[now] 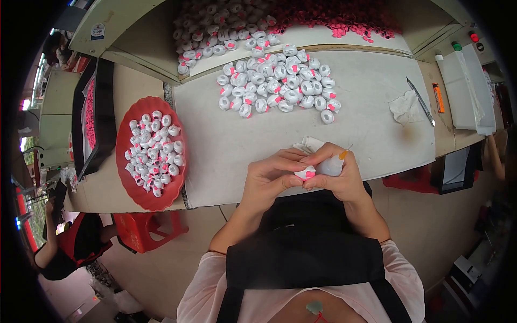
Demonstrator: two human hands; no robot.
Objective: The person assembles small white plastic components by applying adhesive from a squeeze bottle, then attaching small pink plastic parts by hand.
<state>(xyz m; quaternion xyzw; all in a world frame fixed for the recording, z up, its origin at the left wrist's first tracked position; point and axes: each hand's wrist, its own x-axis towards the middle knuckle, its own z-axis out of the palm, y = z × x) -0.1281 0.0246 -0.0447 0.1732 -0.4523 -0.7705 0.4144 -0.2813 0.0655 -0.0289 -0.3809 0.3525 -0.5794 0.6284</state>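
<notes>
Near the front edge of the table, both hands meet at chest height. My left hand (271, 176) pinches a small white piece with a pink bow-like part (307, 173), its fingers closed on it. My right hand (347, 177) is closed around a translucent squeeze bottle (330, 166) with an orange needle tip pointing up and away to the right. Its fingertips also reach the white piece. A white cloth (311, 144) lies just beyond the hands, partly hidden by them.
Loose white-and-pink pieces (291, 81) spread over the white sheet. A red scalloped tray (181, 185) of similar pieces stands at left. Pink parts (350, 24) fill the back shelf. Tweezers (421, 102), an orange tube (438, 98) and a white bin (474, 94) are at right. Other people are nearby.
</notes>
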